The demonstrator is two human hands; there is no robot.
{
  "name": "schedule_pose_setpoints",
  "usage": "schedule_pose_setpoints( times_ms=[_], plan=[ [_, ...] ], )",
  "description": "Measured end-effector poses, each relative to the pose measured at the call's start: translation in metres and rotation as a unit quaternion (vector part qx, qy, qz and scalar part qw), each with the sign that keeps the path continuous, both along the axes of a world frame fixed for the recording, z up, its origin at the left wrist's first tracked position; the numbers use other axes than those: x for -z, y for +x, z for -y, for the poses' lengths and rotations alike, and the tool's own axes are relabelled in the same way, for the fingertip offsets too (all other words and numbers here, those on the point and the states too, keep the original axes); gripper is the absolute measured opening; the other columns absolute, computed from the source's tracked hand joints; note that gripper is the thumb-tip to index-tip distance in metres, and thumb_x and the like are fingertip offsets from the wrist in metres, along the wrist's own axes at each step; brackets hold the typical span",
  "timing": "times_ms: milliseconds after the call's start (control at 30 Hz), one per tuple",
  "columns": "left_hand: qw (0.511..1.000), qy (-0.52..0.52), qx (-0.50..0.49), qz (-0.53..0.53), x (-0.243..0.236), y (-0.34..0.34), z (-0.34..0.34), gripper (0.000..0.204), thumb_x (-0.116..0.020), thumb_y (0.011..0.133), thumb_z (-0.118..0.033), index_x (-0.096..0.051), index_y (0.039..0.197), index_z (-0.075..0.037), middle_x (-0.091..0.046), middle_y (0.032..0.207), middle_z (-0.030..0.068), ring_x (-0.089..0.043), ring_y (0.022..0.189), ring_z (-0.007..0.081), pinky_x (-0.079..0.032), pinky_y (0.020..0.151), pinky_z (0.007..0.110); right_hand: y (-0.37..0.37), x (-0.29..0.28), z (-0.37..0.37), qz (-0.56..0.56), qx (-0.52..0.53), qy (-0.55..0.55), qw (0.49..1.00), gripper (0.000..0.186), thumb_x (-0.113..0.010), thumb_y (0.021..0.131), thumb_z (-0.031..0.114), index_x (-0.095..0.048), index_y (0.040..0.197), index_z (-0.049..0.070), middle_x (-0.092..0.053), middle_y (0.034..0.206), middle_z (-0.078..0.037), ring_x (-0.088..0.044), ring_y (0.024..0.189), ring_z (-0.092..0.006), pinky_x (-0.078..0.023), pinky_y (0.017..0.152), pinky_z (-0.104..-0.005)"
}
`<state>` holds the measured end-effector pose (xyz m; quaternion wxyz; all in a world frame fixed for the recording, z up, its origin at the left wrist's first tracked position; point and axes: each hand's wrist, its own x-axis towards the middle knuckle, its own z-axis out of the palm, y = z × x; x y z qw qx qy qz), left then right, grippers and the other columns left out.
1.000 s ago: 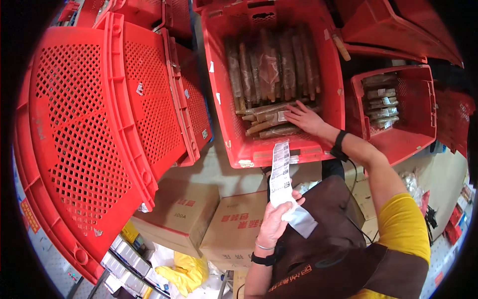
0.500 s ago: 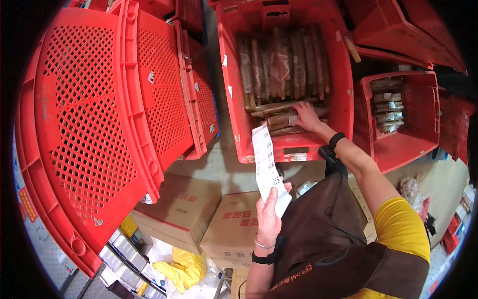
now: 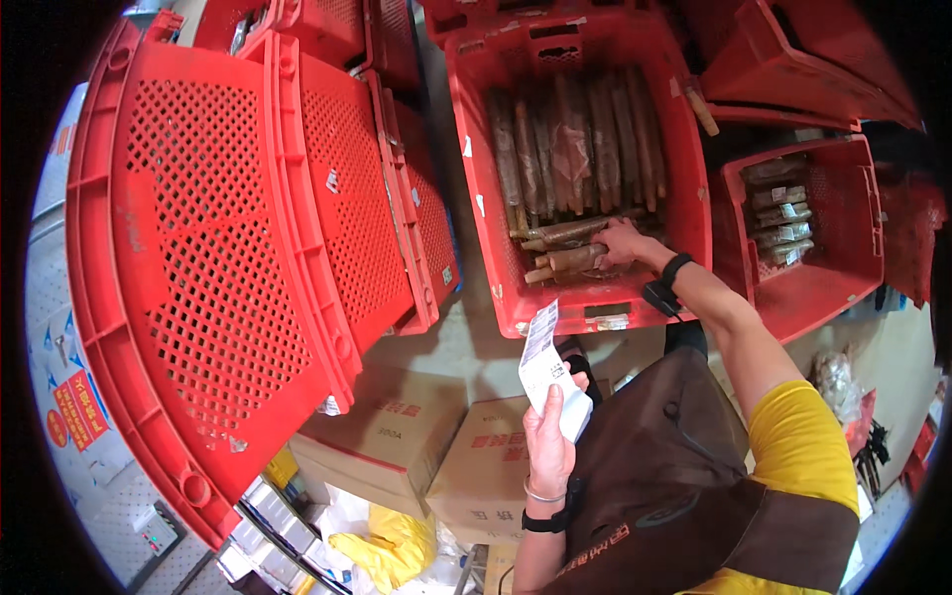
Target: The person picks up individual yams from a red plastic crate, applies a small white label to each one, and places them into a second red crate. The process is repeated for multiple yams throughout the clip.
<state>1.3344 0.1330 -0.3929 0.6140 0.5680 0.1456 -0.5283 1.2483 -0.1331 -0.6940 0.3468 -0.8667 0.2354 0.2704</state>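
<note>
My left hand grips a strip of white printed labels, held upright below the front rim of a large red crate. The crate holds several long, brown, plastic-wrapped sticks, upright in the picture at the back and crosswise near the front. My right hand is reaching into the front of the crate with curled fingers closed on one of the crosswise wrapped sticks. A dark device is strapped at my right wrist.
Stacked red perforated crates fill the left. A smaller red crate with labelled wrapped sticks stands at the right, more crates behind it. Cardboard boxes and yellow bagged material lie below.
My right hand's fingers have gone from spread on the sticks to curled round one. The label strip has dropped and tilted in my left hand. The view has shifted a little.
</note>
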Motion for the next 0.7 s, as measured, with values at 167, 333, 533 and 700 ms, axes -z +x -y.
schedule_pose_setpoints(
  times_ms=[167,333,533,700],
  plan=[
    [1.000,0.001,-0.025,0.000,-0.022,0.004,-0.009,0.038,-0.054,0.100,-0.023,-0.052,0.130,0.000,-0.067,0.108,0.0133,-0.064,0.102,0.0216,-0.051,0.094,0.036,-0.022,-0.130,-0.005,0.216,0.167,0.132,0.953,0.063,-0.077,0.071,0.034,-0.060,0.128,0.016,-0.064,0.109,-0.012,-0.050,0.104,-0.0323,-0.037,0.095,-0.0444],
    [1.000,-0.015,0.023,0.001,-0.054,0.003,0.004,0.036,-0.054,0.100,-0.022,-0.054,0.128,0.000,-0.067,0.107,0.0123,-0.065,0.098,0.0204,-0.051,0.092,0.034,-0.058,-0.239,-0.022,0.369,0.322,0.262,0.831,0.059,-0.079,0.077,0.028,-0.058,0.130,0.013,-0.062,0.119,-0.010,-0.052,0.112,-0.0308,-0.037,0.099,-0.0418],
    [0.992,-0.054,0.099,0.060,-0.089,0.009,0.021,0.034,-0.057,0.098,-0.022,-0.057,0.123,0.001,-0.068,0.105,0.0112,-0.065,0.095,0.0192,-0.052,0.089,0.033,-0.096,-0.329,-0.038,0.369,0.317,-0.040,0.873,0.063,-0.074,0.069,0.012,-0.055,0.129,0.015,-0.058,0.125,-0.005,-0.047,0.111,-0.0285,-0.031,0.100,-0.0417],
    [0.978,-0.074,0.175,0.087,-0.091,0.010,0.044,0.035,-0.057,0.097,-0.024,-0.057,0.122,0.001,-0.068,0.106,0.0122,-0.066,0.096,0.0217,-0.052,0.088,0.034,-0.148,-0.337,-0.050,0.419,0.450,-0.053,0.787,0.049,-0.072,0.083,0.023,-0.055,0.127,0.010,-0.058,0.117,-0.006,-0.049,0.104,-0.0223,-0.038,0.097,-0.0365]
  ],
)
